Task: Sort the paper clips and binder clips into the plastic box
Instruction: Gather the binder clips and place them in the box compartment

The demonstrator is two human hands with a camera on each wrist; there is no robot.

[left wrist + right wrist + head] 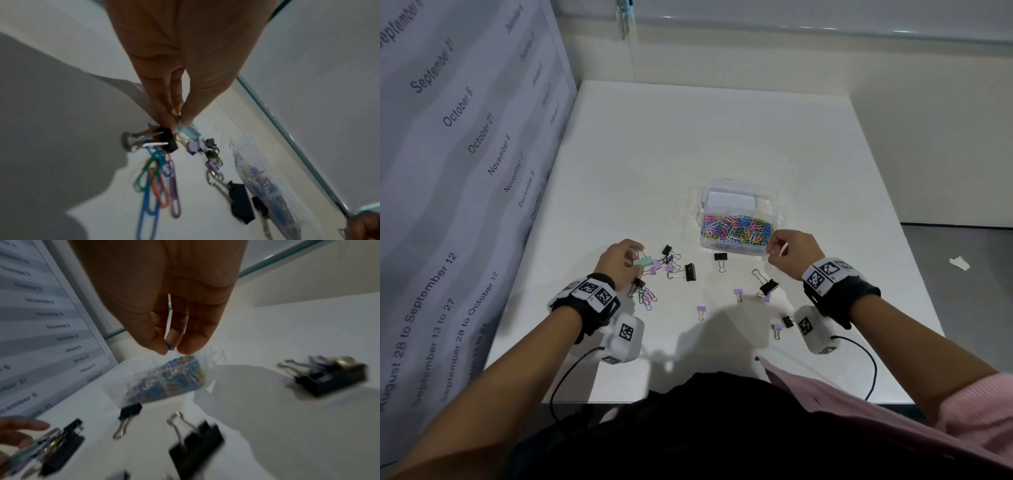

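The clear plastic box (774, 202) stands mid-table; its near compartment holds a heap of coloured paper clips (738, 231). My right hand (770, 248) hovers at the box's near right corner and pinches a small blue paper clip (170, 346) between thumb and fingertips. To the left, my left hand (635, 258) pinches a mint-green binder clip (643, 262) over a cluster of black and purple binder clips (667, 262). Several large paper clips (647, 296) lie just below that hand, next to a black binder clip (166, 140).
Black binder clips (690, 272) (720, 257) (768, 286) and small purple ones (738, 292) (701, 309) lie scattered on the white table (722, 137). A calendar board (448, 171) walls the left side. A paper scrap (959, 263) sits at far right.
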